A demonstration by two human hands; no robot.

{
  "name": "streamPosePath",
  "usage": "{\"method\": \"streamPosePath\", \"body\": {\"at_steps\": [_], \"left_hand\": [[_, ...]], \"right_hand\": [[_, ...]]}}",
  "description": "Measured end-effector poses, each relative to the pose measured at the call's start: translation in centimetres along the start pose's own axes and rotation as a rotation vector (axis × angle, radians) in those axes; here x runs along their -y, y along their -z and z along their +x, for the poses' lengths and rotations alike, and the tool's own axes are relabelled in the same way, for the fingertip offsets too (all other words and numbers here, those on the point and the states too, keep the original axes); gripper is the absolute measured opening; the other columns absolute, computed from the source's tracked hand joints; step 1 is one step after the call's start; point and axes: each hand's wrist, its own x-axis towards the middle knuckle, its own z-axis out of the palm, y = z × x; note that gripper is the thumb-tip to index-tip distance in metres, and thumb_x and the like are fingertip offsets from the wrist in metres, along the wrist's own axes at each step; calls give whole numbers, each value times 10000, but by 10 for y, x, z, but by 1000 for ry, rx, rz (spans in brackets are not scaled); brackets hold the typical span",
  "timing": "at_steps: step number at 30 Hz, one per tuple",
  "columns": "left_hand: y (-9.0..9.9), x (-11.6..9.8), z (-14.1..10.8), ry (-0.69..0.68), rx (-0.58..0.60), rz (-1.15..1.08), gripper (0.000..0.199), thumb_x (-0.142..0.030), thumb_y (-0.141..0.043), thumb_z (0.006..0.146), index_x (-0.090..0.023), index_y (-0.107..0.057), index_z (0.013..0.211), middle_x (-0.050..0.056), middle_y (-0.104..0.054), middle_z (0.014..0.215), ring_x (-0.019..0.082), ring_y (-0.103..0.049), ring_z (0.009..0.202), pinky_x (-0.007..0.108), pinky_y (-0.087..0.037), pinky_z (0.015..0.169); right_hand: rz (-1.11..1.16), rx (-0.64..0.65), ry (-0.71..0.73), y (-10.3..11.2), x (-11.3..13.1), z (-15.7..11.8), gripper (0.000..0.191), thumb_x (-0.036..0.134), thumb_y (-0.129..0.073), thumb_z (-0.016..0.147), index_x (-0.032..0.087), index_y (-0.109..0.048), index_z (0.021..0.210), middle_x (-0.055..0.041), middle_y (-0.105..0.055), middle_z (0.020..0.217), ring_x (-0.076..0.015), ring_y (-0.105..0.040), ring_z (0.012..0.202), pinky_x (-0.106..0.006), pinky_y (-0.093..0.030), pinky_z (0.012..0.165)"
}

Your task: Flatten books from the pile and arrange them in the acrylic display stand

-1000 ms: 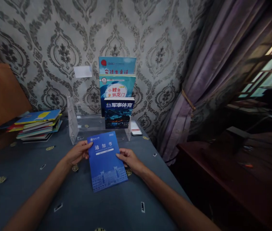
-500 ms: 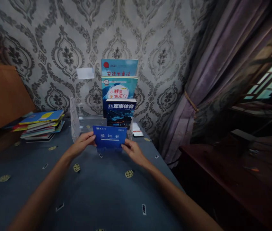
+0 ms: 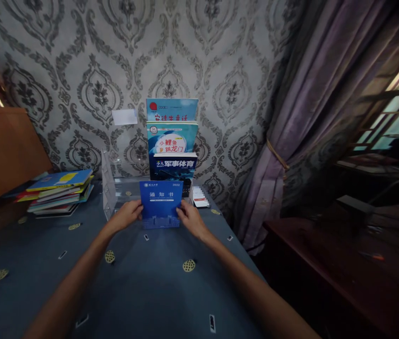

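A blue booklet [image 3: 160, 207] with white Chinese lettering and "2022" on its cover stands nearly upright between my hands. My left hand [image 3: 128, 213] pinches its left edge, and my right hand [image 3: 189, 217] pinches its right edge. Behind it rises a clear stepped rack [image 3: 108, 188]. On the rack's right side a dark-blue book [image 3: 174, 165], a teal book [image 3: 172, 136] and a light-blue book [image 3: 172, 108] stand in tiers, each partly covered by the one in front. Whether the booklet's lower edge touches the rack I cannot tell.
A pile of books and magazines [image 3: 60, 193] lies at the left of the patterned blue tablecloth [image 3: 142, 292]. A small white box [image 3: 200, 197] sits right of the rack. A wooden cabinet [image 3: 4, 150] stands at far left, a tied curtain [image 3: 266, 188] at right.
The blue booklet has been tilted more upright, showing more of its cover, and now overlaps the dark-blue book's lower part. Both hands keep their hold. The camera view has shifted slightly.
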Motion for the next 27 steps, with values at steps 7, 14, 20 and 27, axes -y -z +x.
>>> {"method": "streamPosePath", "body": {"at_steps": [7,14,20,27], "left_hand": [[-12,-5,18,13,-68,-121,188,-378,-492,833,-222,-456,734,-16,-609,531,187,-652,484,261,-495,461],[-16,-26,35,-60,-240,-186,200,-375,-509,834,-207,-489,726,-27,-614,520,160,-655,491,238,-514,493],[-8,-56,53,-185,-457,-182,170,-358,-496,872,-209,-521,794,-17,-634,656,174,-689,646,285,-562,634],[-1,-78,56,-362,-589,-59,169,-345,-470,937,-212,-551,873,5,-661,763,191,-711,788,301,-556,745]], "right_hand": [[97,-26,-59,12,-1,18,63,289,-488,905,235,-472,933,39,-567,708,-141,-595,550,-251,-505,536],[141,-134,20,45,10,38,142,370,-547,838,233,-510,846,22,-559,690,-164,-593,592,-289,-544,555],[130,-373,199,64,30,65,192,407,-552,871,220,-582,903,-23,-628,793,-187,-609,721,-323,-559,684],[211,-502,330,64,39,75,212,424,-505,950,228,-586,950,-14,-644,842,-176,-622,779,-316,-544,786]]}}
